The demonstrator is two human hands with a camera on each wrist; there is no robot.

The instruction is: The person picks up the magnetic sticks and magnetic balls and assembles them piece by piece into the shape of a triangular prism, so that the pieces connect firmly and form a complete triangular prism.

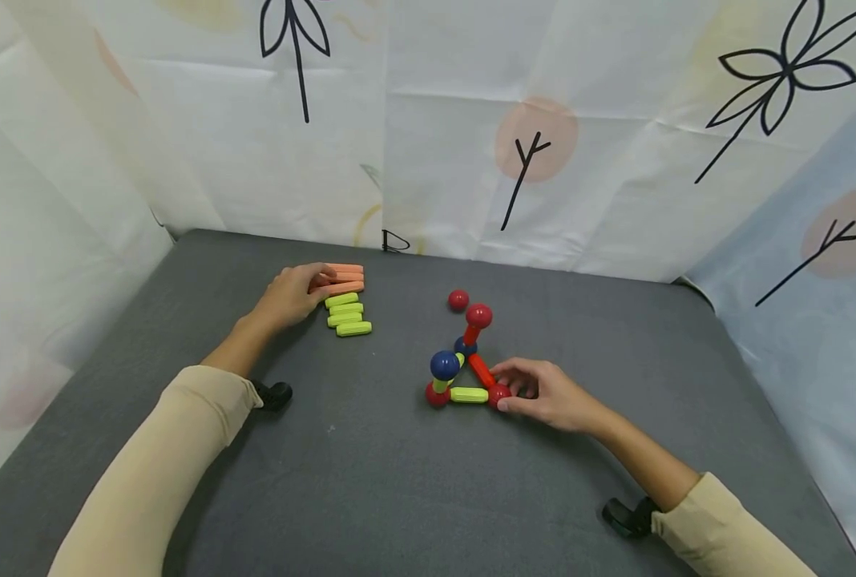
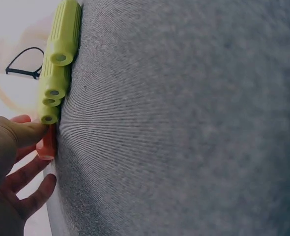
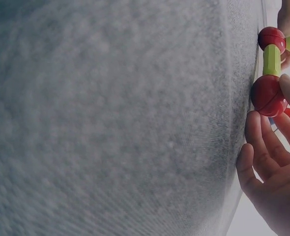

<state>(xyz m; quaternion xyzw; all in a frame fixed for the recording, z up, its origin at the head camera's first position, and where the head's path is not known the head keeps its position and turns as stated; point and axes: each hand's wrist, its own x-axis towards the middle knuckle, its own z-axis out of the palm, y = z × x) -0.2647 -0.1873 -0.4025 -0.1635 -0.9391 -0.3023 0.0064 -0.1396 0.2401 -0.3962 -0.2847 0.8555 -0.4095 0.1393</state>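
Note:
My left hand (image 1: 294, 295) is at the row of orange magnetic rods (image 1: 346, 278) and pinches the nearest orange rod (image 2: 46, 143) between thumb and finger. Beside these lie several yellow-green rods (image 1: 345, 309). My right hand (image 1: 547, 393) holds a red ball (image 3: 269, 96) at the right corner of a ball-and-rod structure. From that ball a yellow-green rod (image 1: 469, 395) runs to another red ball (image 1: 438, 394), and a red rod (image 1: 482, 370) to a dark blue ball (image 1: 466, 347). Raised on short rods stand a blue ball (image 1: 445, 365) and a red ball (image 1: 479, 315).
A loose red ball (image 1: 458, 300) lies just behind the structure. Everything rests on a dark grey cloth surface (image 1: 370, 481). Patterned white curtains (image 1: 435, 144) hang along the back and both sides.

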